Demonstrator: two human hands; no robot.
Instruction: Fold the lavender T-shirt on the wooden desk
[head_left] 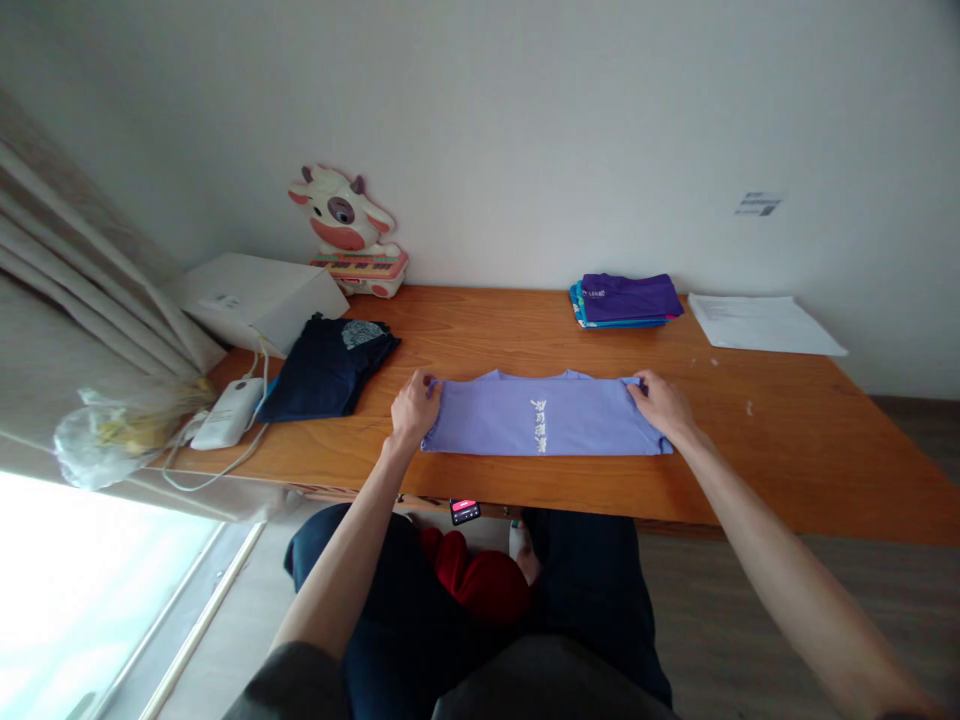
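A lavender T-shirt [491, 418], folded into a long flat strip, lies on the wooden table in front of me. White lettering runs down its middle, and the neckline shows along its far edge. My left hand [415, 408] pinches the far left corner. At the far right corner, my right hand [663, 405] grips the cloth between thumb and fingers. Between the two hands the fabric lies stretched fairly straight.
Left on the wooden table [480, 335] are a folded navy garment [319, 375], a white box [259, 295], a cow toy keyboard [352, 235], a power strip [229, 412] with cables and a plastic bag [112, 430]. Folded clothes [628, 300] and papers [761, 323] lie at the back right.
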